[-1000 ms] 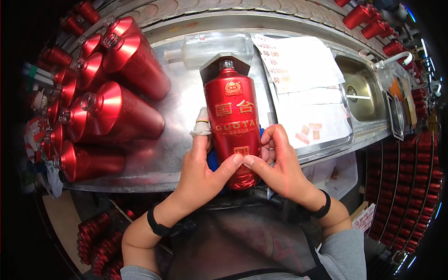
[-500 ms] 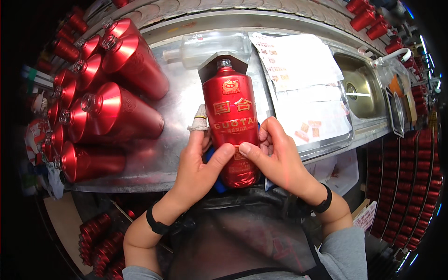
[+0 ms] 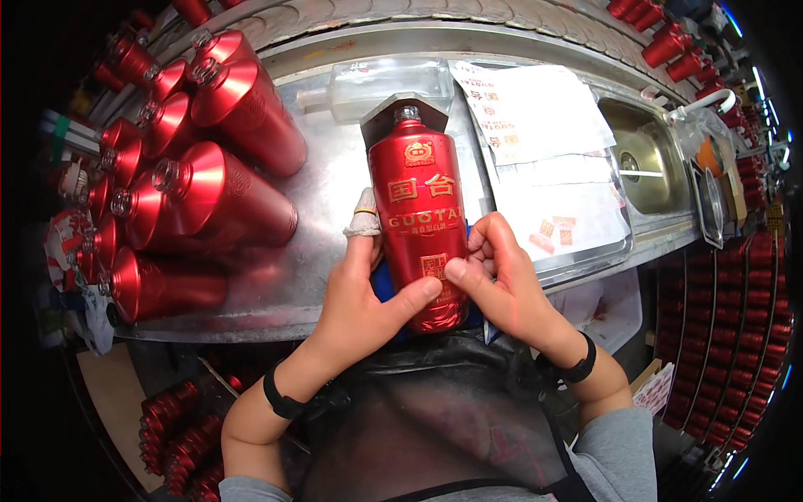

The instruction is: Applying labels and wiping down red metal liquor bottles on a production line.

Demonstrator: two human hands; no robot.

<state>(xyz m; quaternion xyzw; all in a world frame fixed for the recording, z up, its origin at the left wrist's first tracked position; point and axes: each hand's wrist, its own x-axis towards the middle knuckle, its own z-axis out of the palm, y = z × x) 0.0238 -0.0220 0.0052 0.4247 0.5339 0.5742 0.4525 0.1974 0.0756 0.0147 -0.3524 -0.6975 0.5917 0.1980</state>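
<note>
A glossy red bottle (image 3: 411,180) with gold lettering lies tilted in front of me, its bare neck pointing away. Its shoulder rests at a dark angular support (image 3: 433,115). My left hand (image 3: 361,289) is wrapped round the left side, thumb across the lower front; a whitish cloth cover sits on one fingertip. On the other side my right hand (image 3: 502,276) presses its thumb beside the square gold emblem (image 3: 434,266) low on the front. That hand's other fingers are curled at the bottle's edge. Blue material shows partly beneath the bottle.
Several red bottles (image 3: 222,197) lie and lean at the left. A clear bottle (image 3: 389,88) lies behind the support. Printed sheets with small loose stickers (image 3: 556,233) cover a tray at right, beside a sink (image 3: 640,146). A slatted conveyor (image 3: 502,25) runs along the back.
The bottle has shifted slightly right. My right thumb has moved right, off the emblem, which now shows more fully. My left thumb has slid a little lower and right.
</note>
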